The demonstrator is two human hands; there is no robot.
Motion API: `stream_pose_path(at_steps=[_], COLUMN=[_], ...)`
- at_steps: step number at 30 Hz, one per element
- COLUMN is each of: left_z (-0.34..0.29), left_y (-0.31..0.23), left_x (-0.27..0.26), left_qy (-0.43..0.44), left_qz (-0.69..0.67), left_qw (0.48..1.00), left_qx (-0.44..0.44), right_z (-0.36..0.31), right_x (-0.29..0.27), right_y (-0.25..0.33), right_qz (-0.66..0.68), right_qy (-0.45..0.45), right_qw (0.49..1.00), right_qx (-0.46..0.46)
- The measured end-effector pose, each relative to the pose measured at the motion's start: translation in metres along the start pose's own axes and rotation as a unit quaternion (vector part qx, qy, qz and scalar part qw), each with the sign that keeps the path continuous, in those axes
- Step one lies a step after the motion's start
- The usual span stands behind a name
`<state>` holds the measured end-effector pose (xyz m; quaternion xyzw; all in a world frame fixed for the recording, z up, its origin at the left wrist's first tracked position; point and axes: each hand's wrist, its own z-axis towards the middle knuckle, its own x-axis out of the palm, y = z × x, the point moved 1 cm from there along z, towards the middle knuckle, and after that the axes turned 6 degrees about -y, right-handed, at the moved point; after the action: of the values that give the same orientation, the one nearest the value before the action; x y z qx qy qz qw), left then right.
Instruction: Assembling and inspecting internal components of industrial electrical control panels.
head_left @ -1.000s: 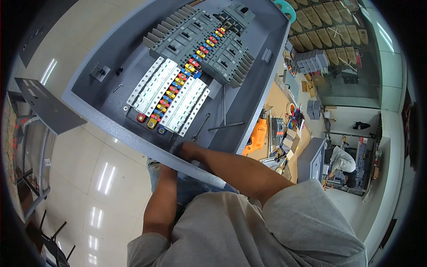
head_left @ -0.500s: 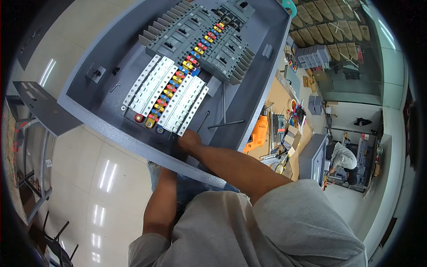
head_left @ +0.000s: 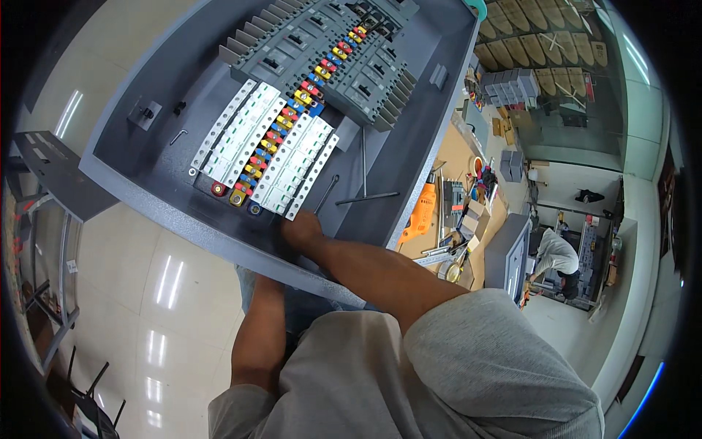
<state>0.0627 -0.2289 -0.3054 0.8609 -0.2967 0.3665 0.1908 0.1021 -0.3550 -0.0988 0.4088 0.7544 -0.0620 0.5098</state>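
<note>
A grey metal electrical cabinet (head_left: 150,192) lies in front of me, its inside facing up. Two rows of white miniature circuit breakers (head_left: 240,133) sit in its near half, with red, yellow and blue busbar links (head_left: 268,145) between them. My right hand (head_left: 301,230) reaches inside the near wall, just below the near end of the right breaker row. Its fingers are turned down out of sight, so whatever they touch is hidden. My left forearm (head_left: 259,314) goes under the cabinet's near edge, which covers the hand.
Larger grey breakers (head_left: 298,40) fill the cabinet's far half. A wrench (head_left: 327,194) and two dark rods (head_left: 367,198) lie inside at right. Beyond, a workbench holds an orange power tool (head_left: 419,214) and a tape roll (head_left: 452,271). Another person (head_left: 557,254) bends over at far right.
The cabinet has shifted slightly left and up in the picture, as has most of the room. My right hand stays by the same end of the breaker row.
</note>
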Motion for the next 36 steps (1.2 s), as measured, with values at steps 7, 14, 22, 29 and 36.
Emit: stream_pose_path(at_steps=[7, 14, 22, 29, 36], left_z=[-0.009, -0.013, -0.006, -0.023, -0.039], left_y=[0.000, 0.008, 0.011, 0.001, -0.037], left_x=[0.006, 0.022, 0.047, 0.046, 0.071], left_qy=[-0.013, -0.018, -0.021, -0.020, -0.148], left_qz=[0.006, 0.009, 0.000, -0.005, 0.069], left_qw=[1.000, 1.000, 1.000, 1.000, 0.985], left_qx=[-0.002, 0.002, 0.013, 0.002, 0.047], right_z=[-0.004, 0.000, 0.010, 0.078, 0.079], right_x=[0.007, 0.009, 0.005, -0.077, -0.063], right_y=[0.001, 0.002, -0.010, -0.079, -0.081], right_qz=[0.001, 0.007, 0.065, -0.164, -0.026], right_qy=[-0.042, 0.003, 0.049, 0.086, -0.083], right_qw=[0.999, 1.000, 0.993, 0.977, 0.965], right_qx=[0.000, 0.002, 0.082, 0.105, 0.246])
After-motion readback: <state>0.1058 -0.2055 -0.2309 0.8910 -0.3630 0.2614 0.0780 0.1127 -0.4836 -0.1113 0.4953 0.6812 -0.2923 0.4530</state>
